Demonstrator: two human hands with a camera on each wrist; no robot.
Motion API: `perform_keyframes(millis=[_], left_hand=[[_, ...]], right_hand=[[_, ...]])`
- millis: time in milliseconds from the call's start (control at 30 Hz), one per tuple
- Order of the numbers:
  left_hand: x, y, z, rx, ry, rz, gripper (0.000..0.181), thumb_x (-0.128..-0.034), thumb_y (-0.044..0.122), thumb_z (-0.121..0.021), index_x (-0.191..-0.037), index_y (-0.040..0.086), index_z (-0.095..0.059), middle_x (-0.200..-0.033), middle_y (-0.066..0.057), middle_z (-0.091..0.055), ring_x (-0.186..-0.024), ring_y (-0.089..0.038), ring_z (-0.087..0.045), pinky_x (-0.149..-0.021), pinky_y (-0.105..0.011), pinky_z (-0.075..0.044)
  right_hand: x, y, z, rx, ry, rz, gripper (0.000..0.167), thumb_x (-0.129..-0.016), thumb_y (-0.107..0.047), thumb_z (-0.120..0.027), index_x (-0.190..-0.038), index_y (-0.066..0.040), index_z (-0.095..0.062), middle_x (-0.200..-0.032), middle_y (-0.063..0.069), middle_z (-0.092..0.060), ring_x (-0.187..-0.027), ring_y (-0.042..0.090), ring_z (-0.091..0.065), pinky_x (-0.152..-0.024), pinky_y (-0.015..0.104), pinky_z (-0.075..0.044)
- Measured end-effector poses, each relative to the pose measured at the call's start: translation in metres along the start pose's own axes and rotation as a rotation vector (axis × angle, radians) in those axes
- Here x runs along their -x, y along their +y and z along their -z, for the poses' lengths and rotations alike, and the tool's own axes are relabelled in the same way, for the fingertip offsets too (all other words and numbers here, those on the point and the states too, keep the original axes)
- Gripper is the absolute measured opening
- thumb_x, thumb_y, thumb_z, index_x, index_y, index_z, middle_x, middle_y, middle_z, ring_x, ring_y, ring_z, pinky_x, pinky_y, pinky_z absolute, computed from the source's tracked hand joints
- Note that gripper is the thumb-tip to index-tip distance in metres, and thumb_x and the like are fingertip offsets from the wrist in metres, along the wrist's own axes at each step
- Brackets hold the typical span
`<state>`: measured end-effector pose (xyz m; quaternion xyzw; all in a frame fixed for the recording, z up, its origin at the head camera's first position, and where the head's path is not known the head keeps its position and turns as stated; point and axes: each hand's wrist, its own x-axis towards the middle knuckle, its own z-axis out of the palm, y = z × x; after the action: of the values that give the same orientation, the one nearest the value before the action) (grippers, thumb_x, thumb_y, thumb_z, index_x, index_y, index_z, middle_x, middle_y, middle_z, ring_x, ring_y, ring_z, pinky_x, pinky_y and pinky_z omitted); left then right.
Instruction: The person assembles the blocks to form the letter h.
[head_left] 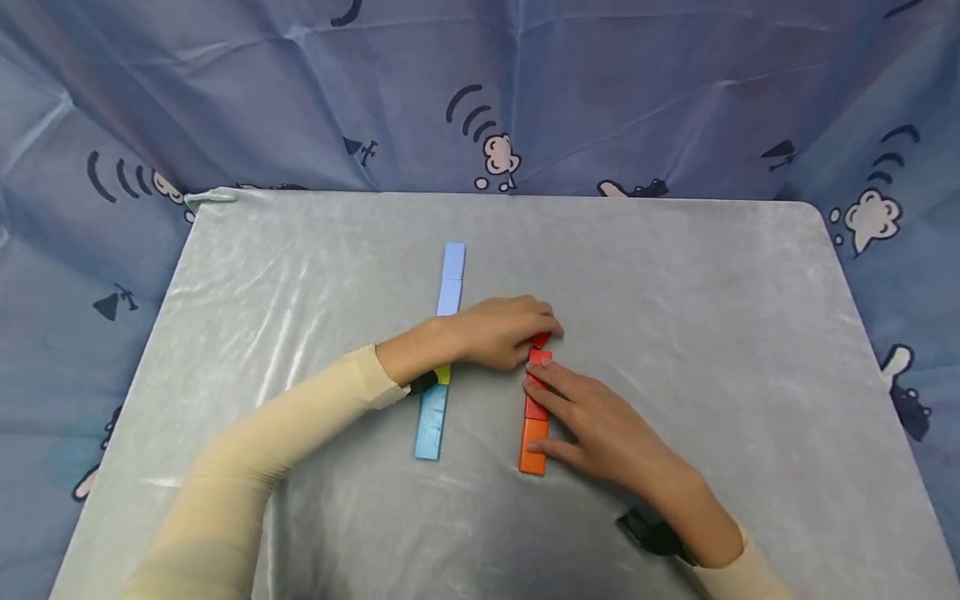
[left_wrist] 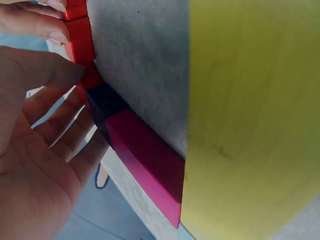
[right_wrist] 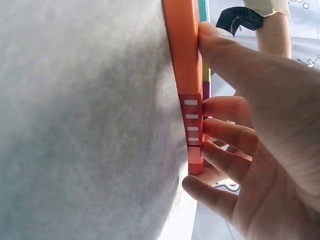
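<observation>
In the head view my left hand (head_left: 498, 329) reaches over the left row of blocks and pinches a red block (head_left: 540, 340) at the far end of the right row. That block sits slightly askew, partly hidden by the fingers. My right hand (head_left: 607, 425) lies along the same row, its extended fingers touching the red blocks (head_left: 536, 408) and its thumb on the orange block (head_left: 533, 454) at the near end. White marks line the side of one red block (right_wrist: 192, 120) in the right wrist view.
The left row has periwinkle blocks (head_left: 452, 275), a yellow block (head_left: 444, 374) and a light blue block (head_left: 431, 425). Magenta (left_wrist: 147, 160) and dark navy (left_wrist: 105, 102) blocks show in the left wrist view. A grey cloth (head_left: 712, 317) covers the table; a patterned blue curtain (head_left: 637, 83) surrounds it.
</observation>
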<state>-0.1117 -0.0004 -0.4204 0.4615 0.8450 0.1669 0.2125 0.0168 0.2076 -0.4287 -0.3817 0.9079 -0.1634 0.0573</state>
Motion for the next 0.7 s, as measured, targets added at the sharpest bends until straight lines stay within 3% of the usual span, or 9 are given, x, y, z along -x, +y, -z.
perform_keyframes(millis=[467,700], left_hand=[[0.0006,0.0036,0.0008,-0.006,-0.005,0.035,0.041,-0.1014,0.006,-0.056,-0.140,0.014,-0.067,-0.133,-0.002,-0.065,-0.124,-0.018,-0.059,-0.112,-0.030,-0.053],[0.0010,0.0023,-0.0003,0.013,-0.018,0.043,0.048,-0.1004,0.006,-0.054,-0.147,0.015,-0.061,-0.141,-0.001,-0.063,-0.130,-0.016,-0.058,-0.119,-0.031,-0.050]], right_hand=[[-0.0008,0.0019,-0.0001,-0.023,0.051,0.040,0.080,-0.086,-0.040,-0.088,-0.148,0.001,-0.059,-0.158,0.019,-0.055,-0.143,0.037,-0.057,-0.113,0.054,-0.054],[-0.0011,0.0026,-0.0030,-0.026,0.059,0.034,0.081,-0.086,-0.043,-0.086,-0.147,0.003,-0.059,-0.158,0.020,-0.055,-0.146,0.037,-0.053,-0.119,0.056,-0.048]])
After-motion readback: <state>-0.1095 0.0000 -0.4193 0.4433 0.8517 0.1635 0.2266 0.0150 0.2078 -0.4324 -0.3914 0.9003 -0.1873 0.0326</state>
